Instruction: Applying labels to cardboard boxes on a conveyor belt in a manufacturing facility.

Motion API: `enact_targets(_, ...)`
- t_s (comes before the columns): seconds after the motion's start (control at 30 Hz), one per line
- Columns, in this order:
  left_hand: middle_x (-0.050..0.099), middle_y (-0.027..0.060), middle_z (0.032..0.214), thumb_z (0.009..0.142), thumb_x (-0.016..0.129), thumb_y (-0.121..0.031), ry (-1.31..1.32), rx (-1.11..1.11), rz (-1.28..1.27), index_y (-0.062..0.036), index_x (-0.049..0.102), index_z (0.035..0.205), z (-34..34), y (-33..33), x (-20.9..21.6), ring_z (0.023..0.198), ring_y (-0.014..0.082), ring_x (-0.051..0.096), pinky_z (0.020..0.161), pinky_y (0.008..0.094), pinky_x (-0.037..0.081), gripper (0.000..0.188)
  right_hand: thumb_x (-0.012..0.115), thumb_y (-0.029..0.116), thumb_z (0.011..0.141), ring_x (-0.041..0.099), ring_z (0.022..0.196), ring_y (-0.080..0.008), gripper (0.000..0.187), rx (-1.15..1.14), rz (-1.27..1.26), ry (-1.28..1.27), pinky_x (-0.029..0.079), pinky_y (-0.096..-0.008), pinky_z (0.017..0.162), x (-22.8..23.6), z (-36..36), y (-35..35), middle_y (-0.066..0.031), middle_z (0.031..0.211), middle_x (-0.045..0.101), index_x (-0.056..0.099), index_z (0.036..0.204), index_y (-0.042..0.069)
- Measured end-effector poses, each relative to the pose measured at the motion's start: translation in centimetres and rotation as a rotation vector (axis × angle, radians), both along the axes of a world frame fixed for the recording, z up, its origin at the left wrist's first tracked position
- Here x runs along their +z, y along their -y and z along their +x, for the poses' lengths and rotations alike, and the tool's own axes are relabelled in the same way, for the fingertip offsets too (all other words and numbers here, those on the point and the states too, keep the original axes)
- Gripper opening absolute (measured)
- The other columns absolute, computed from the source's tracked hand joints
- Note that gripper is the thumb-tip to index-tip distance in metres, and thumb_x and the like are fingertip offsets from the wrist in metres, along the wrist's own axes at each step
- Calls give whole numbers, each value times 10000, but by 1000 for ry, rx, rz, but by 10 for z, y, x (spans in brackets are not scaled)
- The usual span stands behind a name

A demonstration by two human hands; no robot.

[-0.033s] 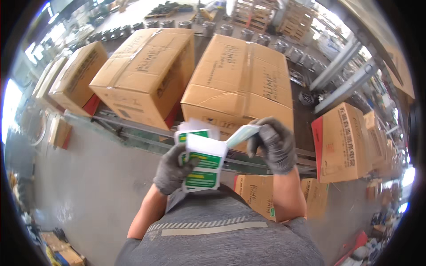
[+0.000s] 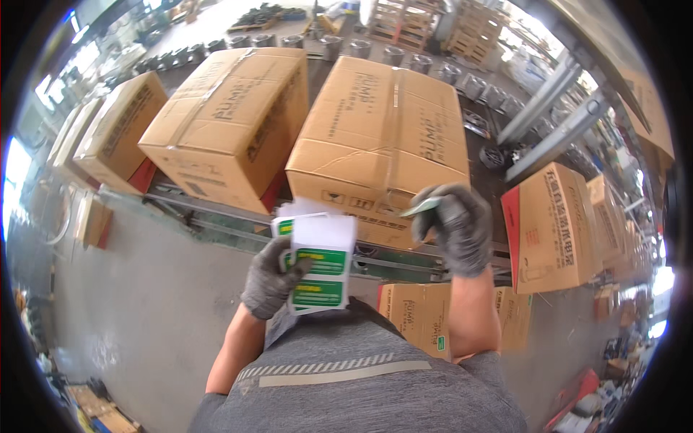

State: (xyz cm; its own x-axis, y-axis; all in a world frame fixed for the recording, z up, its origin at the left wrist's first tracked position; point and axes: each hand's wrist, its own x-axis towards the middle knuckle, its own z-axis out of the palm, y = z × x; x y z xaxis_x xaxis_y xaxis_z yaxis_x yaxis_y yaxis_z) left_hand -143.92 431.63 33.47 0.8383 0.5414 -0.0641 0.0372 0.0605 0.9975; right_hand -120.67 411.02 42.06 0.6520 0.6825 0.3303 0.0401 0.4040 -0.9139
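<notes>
My left hand point(image 2: 268, 283), in a grey work glove, grips a small stack of sticker sheets point(image 2: 323, 232) in front of my chest. The top sheet has two green labels with yellow print on its lower part and bare white backing above. More sheets fan out behind it. In my gloved right hand point(image 2: 458, 234), a peeled sticker point(image 2: 419, 207) is pinched between thumb and fingers, apart from the sheets. Both hands are just in front of a large taped cardboard box point(image 2: 372, 155), with the right hand overlapping its near side in view.
The big box and another carton point(image 2: 216, 115) rest on a roller conveyor point(image 2: 209, 211), with more cartons farther left. Cartons stand at the right point(image 2: 550, 234) and low beside me point(image 2: 413, 317). Behind are metal parts in rows, grey posts point(image 2: 552, 101) and wooden pallets point(image 2: 404, 23).
The sticker has come away from the sheet as my right hand moved right with it. The left hand and its sheets shifted slightly left; the view moved a little.
</notes>
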Motion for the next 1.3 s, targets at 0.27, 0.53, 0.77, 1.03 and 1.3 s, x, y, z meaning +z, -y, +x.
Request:
enact_targets(0.27, 703, 58, 1078, 892, 789, -76, 55, 119, -176, -37, 653, 1173, -18, -8, -28, 991, 152, 652, 885, 324, 553, 315, 643, 92, 998, 694, 887, -130, 126, -237, -435, 616, 578, -276, 840, 3, 136, 73, -81, 1032, 717, 714, 1023, -9)
enact_targets(0.53, 696, 64, 1088, 897, 774, -54, 18, 127, -179, -27, 645, 1184, -19, -2, -31, 1006, 158, 648, 887, 322, 552, 316, 665, 90, 937, 708, 810, -170, 121, -168, -816, 785, 577, -281, 787, -25, 175, 65, -93, 966, 744, 721, 990, -3)
enact_targets(0.77, 679, 88, 1138, 887, 771, -43, 3, 211, -199, -19, 636, 1199, -23, 1, -40, 1024, 182, 652, 886, 340, 560, 341, 624, 321, 1005, 698, 991, -238, 335, 37, -636, 854, 534, -352, 931, -11, 180, 83, -102, 1105, 735, 753, 990, 13)
enact_targets(1.03, 692, 75, 1091, 888, 782, -85, -3, 166, -189, -27, 645, 1186, -8, 6, -26, 1002, 170, 652, 877, 326, 553, 333, 524, 19, 942, 700, 1092, -309, 301, 156, -284, -380, 579, -414, 1007, -53, 230, 49, -218, 1172, 703, 633, 1195, -100)
enact_targets(1.3, 691, 54, 1045, 907, 785, -180, 31, 254, -246, -4, 658, 1162, -9, 11, -11, 954, 134, 637, 852, 299, 534, 335, 680, 486, 938, 758, 893, -281, 557, 553, -661, -99, 643, -369, 723, -13, 165, 70, -179, 1015, 748, 678, 1106, -45)
